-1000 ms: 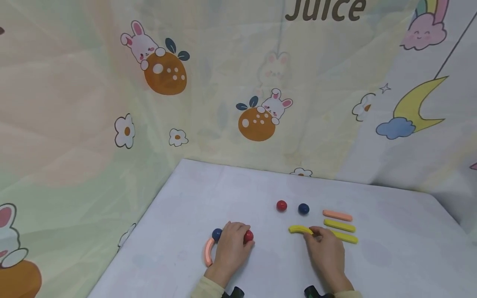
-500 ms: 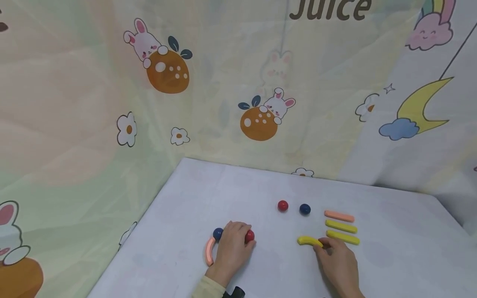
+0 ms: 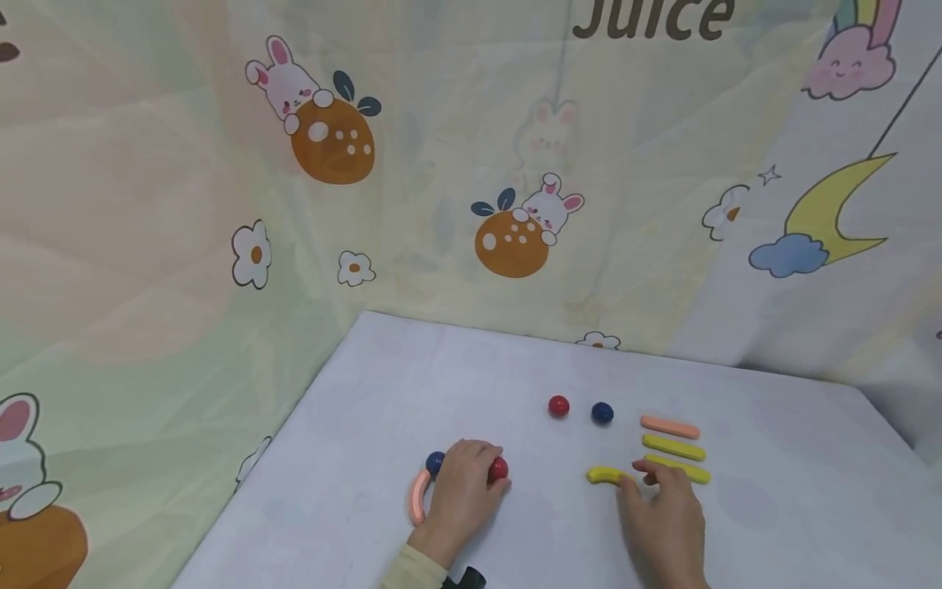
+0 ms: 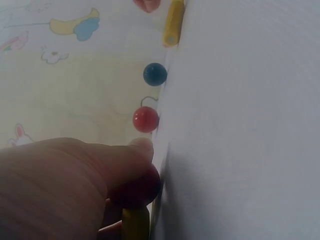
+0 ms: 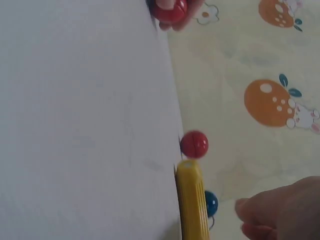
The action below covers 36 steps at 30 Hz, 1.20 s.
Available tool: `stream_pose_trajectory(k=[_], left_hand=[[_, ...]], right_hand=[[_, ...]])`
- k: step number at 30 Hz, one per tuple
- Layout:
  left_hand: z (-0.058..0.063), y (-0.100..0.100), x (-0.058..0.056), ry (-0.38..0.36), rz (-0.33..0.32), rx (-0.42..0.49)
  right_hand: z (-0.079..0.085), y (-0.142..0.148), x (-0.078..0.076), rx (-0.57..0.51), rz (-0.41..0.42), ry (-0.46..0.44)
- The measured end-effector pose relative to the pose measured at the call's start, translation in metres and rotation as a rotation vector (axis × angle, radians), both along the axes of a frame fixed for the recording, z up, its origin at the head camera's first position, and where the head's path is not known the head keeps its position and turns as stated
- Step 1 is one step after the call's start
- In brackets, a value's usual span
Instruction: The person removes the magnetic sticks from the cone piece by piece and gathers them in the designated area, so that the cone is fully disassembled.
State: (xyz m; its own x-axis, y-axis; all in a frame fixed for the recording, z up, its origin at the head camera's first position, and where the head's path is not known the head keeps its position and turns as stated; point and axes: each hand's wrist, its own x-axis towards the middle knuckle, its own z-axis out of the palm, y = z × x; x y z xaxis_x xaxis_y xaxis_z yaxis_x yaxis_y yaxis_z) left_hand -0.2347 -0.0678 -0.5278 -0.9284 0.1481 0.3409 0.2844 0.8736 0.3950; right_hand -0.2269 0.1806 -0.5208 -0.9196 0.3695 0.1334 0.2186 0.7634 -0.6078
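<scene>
My left hand (image 3: 464, 491) grips a red ball (image 3: 499, 469) on the table. Beneath that hand, a yellow piece (image 4: 135, 224) touches the ball in the left wrist view, mostly hidden. At the hand's left, a blue ball (image 3: 435, 463) meets the end of a curved pink stick (image 3: 418, 496). A curved yellow stick (image 3: 605, 475) lies on the table beside my right hand (image 3: 666, 519). The right thumb and index finger are spread apart, and the right wrist view has the fingers off the yellow stick (image 5: 192, 200).
Behind the hands sit a loose red ball (image 3: 558, 406) and a dark blue ball (image 3: 602, 413). Toward the right lie a straight pink stick (image 3: 670, 427) and two straight yellow sticks (image 3: 673, 447). A printed cloth (image 3: 412, 245) hangs behind the white table (image 3: 331, 425).
My right hand has carried the curved yellow stick right and nearer to me, then let it go. The left hand has shifted slightly right with the pieces around it.
</scene>
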Motion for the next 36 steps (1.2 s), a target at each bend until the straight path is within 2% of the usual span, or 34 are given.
stream_pose_trajectory(k=[1,3,8,10,15,19,21,24,27,30,36], left_hand=[[0.000,0.000,0.000,-0.008,-0.003,-0.007],[0.000,0.001,0.001,-0.017,-0.014,-0.021],[0.000,0.004,0.003,0.008,-0.087,-0.040],[-0.001,0.005,0.004,0.044,-0.127,-0.044],[-0.003,0.006,0.005,0.114,-0.202,-0.062],[-0.003,0.006,0.005,0.127,-0.215,-0.061],[-0.002,0.005,0.005,0.147,-0.199,-0.047],[0.000,0.005,0.005,0.154,-0.130,-0.016],[-0.001,0.003,0.004,0.111,-0.023,-0.008],[-0.003,0.000,0.002,0.068,0.054,-0.020],[-0.003,-0.006,-0.002,0.014,0.114,0.023]], right_hand=[[0.001,-0.008,0.001,-0.022,0.002,0.007],[0.002,-0.025,0.004,-0.066,0.059,0.001],[0.002,-0.069,0.008,-0.158,0.310,-0.056],[0.000,-0.080,0.006,-0.173,0.377,-0.057],[-0.003,-0.093,0.001,-0.145,0.425,-0.063],[-0.004,-0.095,-0.001,-0.119,0.416,-0.075],[-0.005,-0.094,0.000,-0.124,0.396,-0.074],[-0.005,-0.092,0.000,-0.146,0.348,-0.065],[-0.005,-0.090,0.001,-0.162,0.327,-0.067],[-0.004,-0.089,0.002,-0.166,0.333,-0.083],[-0.004,-0.088,0.005,-0.163,0.358,-0.093]])
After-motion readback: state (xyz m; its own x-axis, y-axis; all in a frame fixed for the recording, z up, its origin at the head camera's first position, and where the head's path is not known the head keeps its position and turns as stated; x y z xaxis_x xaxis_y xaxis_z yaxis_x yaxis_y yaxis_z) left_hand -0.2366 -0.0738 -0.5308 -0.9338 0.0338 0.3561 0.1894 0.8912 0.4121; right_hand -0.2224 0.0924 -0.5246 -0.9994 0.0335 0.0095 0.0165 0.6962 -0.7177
